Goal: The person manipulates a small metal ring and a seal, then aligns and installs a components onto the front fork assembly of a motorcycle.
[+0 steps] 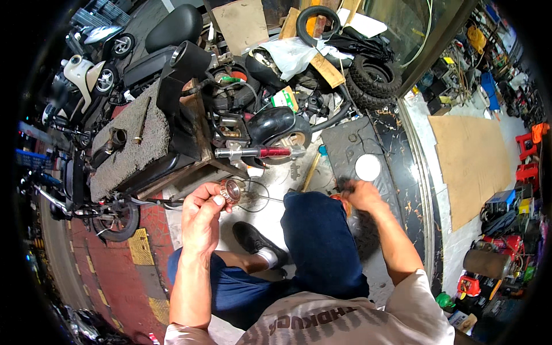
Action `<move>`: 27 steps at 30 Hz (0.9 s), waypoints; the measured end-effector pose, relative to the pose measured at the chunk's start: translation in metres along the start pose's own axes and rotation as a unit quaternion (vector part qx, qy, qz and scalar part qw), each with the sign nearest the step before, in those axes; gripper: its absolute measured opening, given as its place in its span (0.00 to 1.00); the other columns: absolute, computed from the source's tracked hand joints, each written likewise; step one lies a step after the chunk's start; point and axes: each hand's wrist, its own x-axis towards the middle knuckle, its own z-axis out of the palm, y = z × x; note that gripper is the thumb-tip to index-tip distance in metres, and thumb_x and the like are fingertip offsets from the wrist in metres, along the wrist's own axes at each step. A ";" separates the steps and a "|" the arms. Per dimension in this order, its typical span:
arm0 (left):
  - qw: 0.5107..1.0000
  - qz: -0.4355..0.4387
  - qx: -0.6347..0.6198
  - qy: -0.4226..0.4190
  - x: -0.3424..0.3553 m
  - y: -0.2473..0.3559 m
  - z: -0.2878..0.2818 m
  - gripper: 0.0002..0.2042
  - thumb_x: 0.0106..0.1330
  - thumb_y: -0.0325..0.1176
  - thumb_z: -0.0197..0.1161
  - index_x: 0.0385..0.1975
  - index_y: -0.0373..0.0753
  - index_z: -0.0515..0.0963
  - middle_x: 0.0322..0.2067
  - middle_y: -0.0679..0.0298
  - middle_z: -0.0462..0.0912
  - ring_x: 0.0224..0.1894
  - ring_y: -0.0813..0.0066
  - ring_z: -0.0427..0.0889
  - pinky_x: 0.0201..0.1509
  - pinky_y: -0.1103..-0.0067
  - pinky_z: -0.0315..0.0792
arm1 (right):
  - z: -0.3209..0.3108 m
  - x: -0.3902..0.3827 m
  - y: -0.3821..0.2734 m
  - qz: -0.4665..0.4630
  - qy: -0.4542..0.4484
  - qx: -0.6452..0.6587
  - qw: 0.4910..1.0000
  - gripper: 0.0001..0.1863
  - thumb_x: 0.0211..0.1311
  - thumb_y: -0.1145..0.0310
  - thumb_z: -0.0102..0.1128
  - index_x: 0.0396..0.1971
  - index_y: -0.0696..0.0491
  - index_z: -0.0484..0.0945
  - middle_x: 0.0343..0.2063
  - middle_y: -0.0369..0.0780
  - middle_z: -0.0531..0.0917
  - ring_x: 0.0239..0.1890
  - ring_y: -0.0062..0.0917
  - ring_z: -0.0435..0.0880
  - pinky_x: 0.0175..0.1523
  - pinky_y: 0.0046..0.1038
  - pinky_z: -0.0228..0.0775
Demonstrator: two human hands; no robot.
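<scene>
My left hand (201, 214) holds up a metal bearing (231, 192) between thumb and fingers, its round open face showing. To the right of my bent knee, my right hand (367, 197) is closed, with something small and dark at its fingertips that I cannot make out. Just below those fingers is an orange-red thing (343, 203), partly hidden by the knee. A white round container or lid (368, 168) stands beyond my right hand on a dark mat (348, 144). A thin wire loop (268, 197) lies on the floor beyond the bearing.
A wooden stand (201, 146) with a grey carpet-like top (135, 138) is at the left, with a red and silver shock absorber (273, 152) beside it. Motorcycle parts, a tyre (374, 83) and a black fender (270, 125) pile up ahead. Cardboard (471, 155) lies at the right.
</scene>
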 end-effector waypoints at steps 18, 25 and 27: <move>0.954 0.227 0.196 -0.026 -0.025 0.029 0.026 0.05 0.59 0.21 0.65 0.33 0.34 0.79 0.38 0.64 0.79 0.36 0.78 0.71 0.44 0.80 0.69 | -0.050 -0.156 -0.209 -0.355 -0.260 0.618 0.652 0.56 0.53 0.67 0.64 0.82 0.50 0.46 0.29 0.38 0.75 0.32 0.22 0.72 0.40 0.22 0.62; 0.953 0.230 0.199 -0.020 -0.031 0.032 0.019 0.04 0.59 0.20 0.64 0.32 0.34 0.79 0.36 0.64 0.79 0.36 0.78 0.71 0.43 0.80 0.69 | -0.036 -0.160 -0.217 -0.399 -0.188 0.542 0.715 0.55 0.56 0.75 0.65 0.83 0.50 0.46 0.32 0.36 0.77 0.35 0.19 0.74 0.42 0.21 0.66; 0.959 0.217 0.182 -0.017 -0.031 0.031 0.019 0.04 0.59 0.20 0.64 0.32 0.33 0.78 0.36 0.65 0.79 0.36 0.78 0.71 0.43 0.80 0.68 | -0.036 -0.163 -0.219 -0.416 -0.126 0.466 0.771 0.54 0.56 0.78 0.66 0.82 0.51 0.47 0.32 0.34 0.78 0.34 0.17 0.74 0.41 0.22 0.68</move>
